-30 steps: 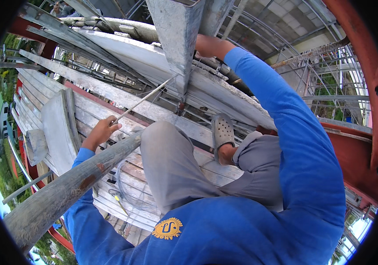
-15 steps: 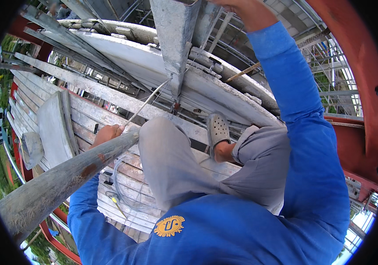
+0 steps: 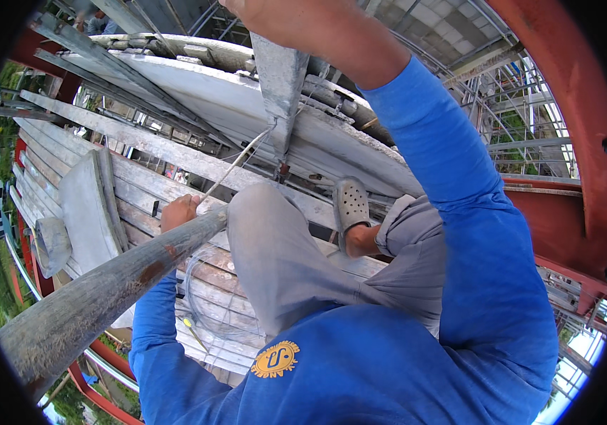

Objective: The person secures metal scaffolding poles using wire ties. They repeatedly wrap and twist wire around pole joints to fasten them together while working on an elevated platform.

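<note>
My left hand (image 3: pixel 179 212) is closed around the lower end of a thin, light-coloured rod (image 3: pixel 236 161). The rod slants up and away to the right, its far tip meeting a bent wire at the side of a grey metal post (image 3: pixel 280 88). A thick, rust-stained pipe (image 3: pixel 115 290) crosses in front of my left forearm. Raised at the top edge, my right hand (image 3: pixel 296 25) passes in front of the post's upper part. Its fingers run out of the picture, so what they hold or touch is hidden.
Pale planks (image 3: pixel 225 280) lie below my knees, with coiled wire and a yellow-handled tool (image 3: pixel 194 333) on them. Grey boards (image 3: pixel 91 202) and a bucket-like container (image 3: pixel 53 244) stand left. A curved concrete edge (image 3: pixel 197 85) runs beyond, with gaps beside it. Red steel beams (image 3: pixel 565 92) rise right.
My right hand has moved left, across the front of the post, and more of it shows. The left hand has shifted slightly right, still gripping the rod.
</note>
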The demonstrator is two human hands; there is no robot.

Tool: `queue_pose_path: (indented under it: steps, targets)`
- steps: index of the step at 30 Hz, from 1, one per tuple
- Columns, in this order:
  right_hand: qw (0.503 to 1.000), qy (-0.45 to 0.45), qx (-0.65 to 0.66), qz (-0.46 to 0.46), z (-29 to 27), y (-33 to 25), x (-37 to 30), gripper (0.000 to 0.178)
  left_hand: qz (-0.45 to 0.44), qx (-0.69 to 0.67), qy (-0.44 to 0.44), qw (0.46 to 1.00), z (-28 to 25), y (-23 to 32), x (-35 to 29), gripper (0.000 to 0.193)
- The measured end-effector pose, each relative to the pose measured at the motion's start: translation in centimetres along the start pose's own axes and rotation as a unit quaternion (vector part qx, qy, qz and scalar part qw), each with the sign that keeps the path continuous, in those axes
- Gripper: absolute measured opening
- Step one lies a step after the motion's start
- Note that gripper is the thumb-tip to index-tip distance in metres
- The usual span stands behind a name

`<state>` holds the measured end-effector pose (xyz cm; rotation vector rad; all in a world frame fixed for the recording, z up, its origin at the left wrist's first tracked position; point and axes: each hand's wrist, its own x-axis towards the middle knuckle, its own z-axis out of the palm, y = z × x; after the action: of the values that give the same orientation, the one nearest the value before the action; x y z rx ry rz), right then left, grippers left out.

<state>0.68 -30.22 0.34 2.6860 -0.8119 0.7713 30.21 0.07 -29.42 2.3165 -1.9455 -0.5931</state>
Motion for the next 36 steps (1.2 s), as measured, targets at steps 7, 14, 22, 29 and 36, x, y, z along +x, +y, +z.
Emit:
queue_pose_path:
  steps: [7, 14, 22, 29, 36]
  targets:
    - [0.996, 0.04, 0.079, 0.033, -0.3, 1.9, -0.1, 0.033, -0.057, -0.208, -0.127, 0.968, 0.0, 1.6, -0.3, 0.05]
    - [0.995, -0.021, 0.089, 0.03, 0.0, 1.1, 0.6, 0.034, 0.121, -0.303, 0.073, 0.943, 1.2, 1.9, -3.4, 0.036]
    - [0.999, -0.008, 0.04, -0.03, 0.7, 1.7, 0.6, 0.031, 0.024, 0.078, 0.052, 0.995, -4.1, 2.8, -1.0, 0.064]
    - [0.999, -0.014, 0.028, -0.014, -0.2, 1.7, 0.4, 0.031, -0.152, -0.287, -0.276, 0.905, -4.9, 2.9, 0.4, 0.061]
    - [0.997, -0.01, 0.008, -0.071, 0.1, 2.2, 0.3, 0.032, -0.124, -0.442, -0.297, 0.838, -8.7, 1.2, 1.5, 0.037]
